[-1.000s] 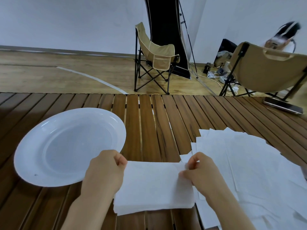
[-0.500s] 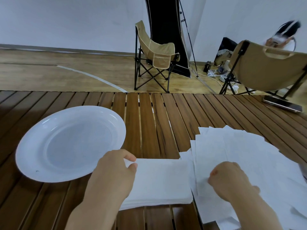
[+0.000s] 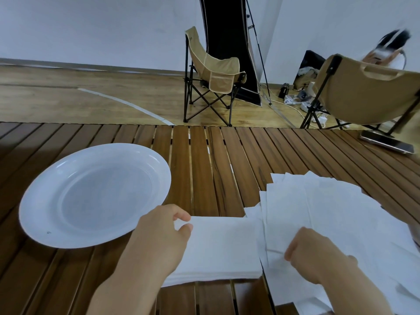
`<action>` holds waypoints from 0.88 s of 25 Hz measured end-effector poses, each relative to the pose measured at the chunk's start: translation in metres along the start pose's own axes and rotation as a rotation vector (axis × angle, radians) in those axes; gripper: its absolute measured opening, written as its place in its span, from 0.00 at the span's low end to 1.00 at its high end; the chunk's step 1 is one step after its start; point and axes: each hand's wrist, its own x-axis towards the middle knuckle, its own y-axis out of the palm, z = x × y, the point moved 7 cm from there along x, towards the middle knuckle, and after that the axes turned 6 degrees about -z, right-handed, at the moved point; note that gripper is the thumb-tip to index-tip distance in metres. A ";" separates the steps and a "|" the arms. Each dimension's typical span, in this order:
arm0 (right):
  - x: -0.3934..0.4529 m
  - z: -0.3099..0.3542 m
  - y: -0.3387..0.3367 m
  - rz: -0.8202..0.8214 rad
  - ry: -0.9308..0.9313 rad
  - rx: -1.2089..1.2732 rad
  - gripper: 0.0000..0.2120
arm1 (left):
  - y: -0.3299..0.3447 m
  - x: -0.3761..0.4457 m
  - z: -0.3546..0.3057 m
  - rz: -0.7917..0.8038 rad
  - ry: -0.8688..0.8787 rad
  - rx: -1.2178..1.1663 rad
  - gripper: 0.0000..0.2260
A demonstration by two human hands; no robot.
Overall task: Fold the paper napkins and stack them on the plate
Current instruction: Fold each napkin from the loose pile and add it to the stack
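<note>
I see one white plate [image 3: 95, 196] on the left of the slatted wooden table [image 3: 204, 169], and it holds nothing. Just to its right, near the table's front edge, lies one folded napkin [image 3: 222, 246], a thick rectangle with several layers showing along its near edge. My left hand [image 3: 159, 242] rests on the left end of that napkin, thumb and forefinger pinched on its upper left corner, right beside the plate's rim. To the right spreads a loose, fanned pile of unfolded napkins [image 3: 329, 212]; I can make out at least four or five overlapping sheets, but the exact count is beyond me because they cover one another. The pile's left edge overlaps the right end of the folded napkin. My right hand [image 3: 318, 255] sits on top of this pile, fingers curled under into a loose fist; whether it grips a sheet I cannot tell, since the fingertips are hidden beneath the hand.

Beyond the table I count two tan folding chairs: one chair [image 3: 213, 76] stands on the floor straight ahead, and a second chair [image 3: 368, 92] sits close at the right. One phone [image 3: 386, 142] lies flat on the table's far right corner.
</note>
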 end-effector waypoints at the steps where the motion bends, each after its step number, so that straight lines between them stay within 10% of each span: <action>1: -0.001 0.000 0.002 0.024 -0.009 -0.029 0.24 | 0.000 0.000 0.000 0.003 0.000 0.003 0.09; 5: -0.010 0.009 -0.011 -0.016 -0.107 -0.006 0.26 | 0.000 -0.002 0.000 0.010 -0.005 0.004 0.09; 13: -0.032 0.023 -0.080 -0.739 -0.355 0.629 0.11 | -0.003 -0.004 -0.006 0.075 0.006 -0.018 0.15; 18: -0.046 0.034 -0.091 -0.570 -0.594 1.219 0.11 | 0.000 -0.004 -0.025 0.152 0.061 -0.223 0.48; 22: -0.040 0.038 -0.082 -0.258 -0.566 1.566 0.09 | -0.008 0.001 -0.039 0.141 0.153 -0.526 0.52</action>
